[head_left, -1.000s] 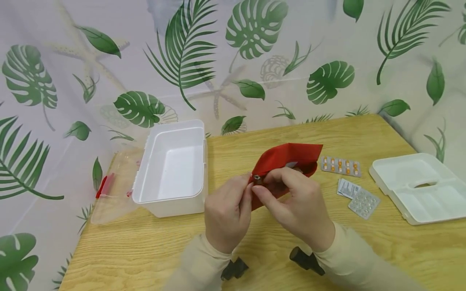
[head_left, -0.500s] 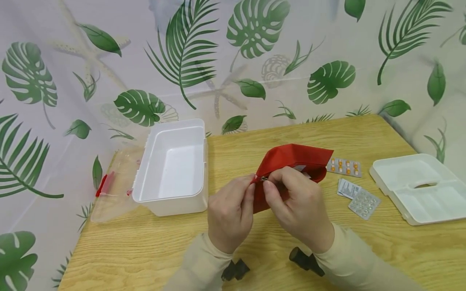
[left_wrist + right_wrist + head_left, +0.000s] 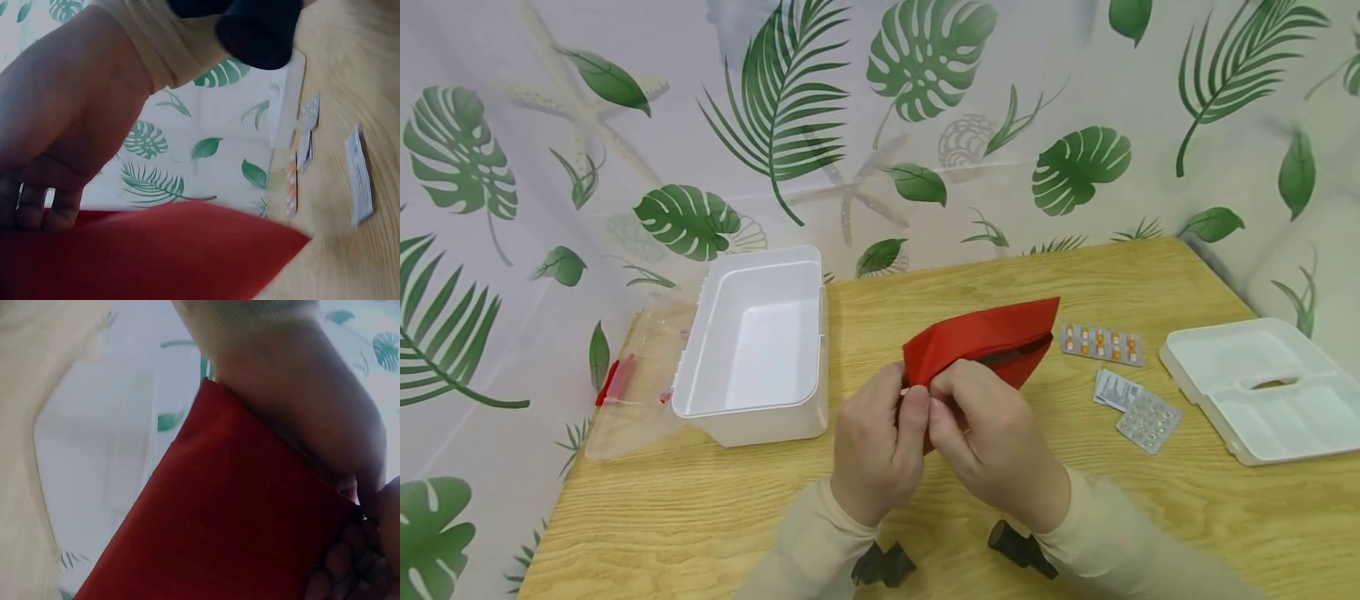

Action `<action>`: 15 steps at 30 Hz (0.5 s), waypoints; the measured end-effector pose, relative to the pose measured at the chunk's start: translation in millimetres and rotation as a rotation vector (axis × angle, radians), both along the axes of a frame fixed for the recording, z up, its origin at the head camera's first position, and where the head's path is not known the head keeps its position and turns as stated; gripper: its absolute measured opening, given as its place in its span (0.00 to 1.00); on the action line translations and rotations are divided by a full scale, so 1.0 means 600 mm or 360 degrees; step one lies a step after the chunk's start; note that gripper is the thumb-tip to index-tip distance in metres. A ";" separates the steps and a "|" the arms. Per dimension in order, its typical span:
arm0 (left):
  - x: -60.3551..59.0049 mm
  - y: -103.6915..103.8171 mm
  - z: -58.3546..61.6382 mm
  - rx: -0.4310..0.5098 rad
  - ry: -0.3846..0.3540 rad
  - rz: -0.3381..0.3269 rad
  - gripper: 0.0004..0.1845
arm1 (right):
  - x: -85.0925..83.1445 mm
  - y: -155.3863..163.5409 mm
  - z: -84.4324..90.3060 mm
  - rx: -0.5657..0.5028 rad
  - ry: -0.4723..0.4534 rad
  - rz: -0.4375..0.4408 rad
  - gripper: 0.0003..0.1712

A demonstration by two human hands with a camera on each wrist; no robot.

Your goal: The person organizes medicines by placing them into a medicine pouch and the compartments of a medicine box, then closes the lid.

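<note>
- Two hands, left (image 3: 876,446) and right (image 3: 992,442), pinch the red pouch (image 3: 981,337) at its zipper corner.
- Step, likely: working the zipper.
- Next calls for a steady pull along the edge.

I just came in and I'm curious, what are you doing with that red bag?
Both hands, left and right, pinch the near corner of a red pouch above the table. An open white box sits to the left. Pill packs and a white tray lie to the right.
</note>
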State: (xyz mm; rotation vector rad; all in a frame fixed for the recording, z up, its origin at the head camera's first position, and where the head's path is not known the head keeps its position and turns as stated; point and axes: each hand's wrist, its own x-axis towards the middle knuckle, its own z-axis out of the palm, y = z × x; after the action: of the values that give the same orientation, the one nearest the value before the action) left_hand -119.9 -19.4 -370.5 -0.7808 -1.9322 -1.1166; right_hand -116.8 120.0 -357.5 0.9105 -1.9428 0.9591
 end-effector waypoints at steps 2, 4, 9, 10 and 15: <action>0.001 -0.001 0.000 0.0040 -0.0025 0.0010 0.17 | 0.003 -0.005 -0.003 0.0042 -0.0004 0.0068 0.14; 0.001 -0.003 0.001 0.0071 -0.0019 0.0031 0.18 | 0.005 -0.008 -0.005 0.0062 -0.0022 0.0095 0.14; 0.000 -0.004 0.002 0.0048 0.0016 0.0133 0.18 | 0.007 -0.006 -0.007 0.0088 -0.0067 -0.0015 0.13; 0.000 -0.004 0.002 0.0034 0.0018 0.0155 0.18 | 0.007 -0.005 -0.006 0.0091 -0.0075 -0.0043 0.12; -0.001 -0.005 -0.001 -0.0021 0.0064 0.0264 0.19 | 0.005 -0.001 -0.005 0.0068 -0.0079 -0.0117 0.08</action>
State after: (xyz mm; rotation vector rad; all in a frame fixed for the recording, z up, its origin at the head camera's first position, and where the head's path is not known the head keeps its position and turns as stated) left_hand -120.5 -22.3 -370.9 -0.6326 -1.9338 -0.9818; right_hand -113.8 119.5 -360.3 0.8409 -2.0312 0.9084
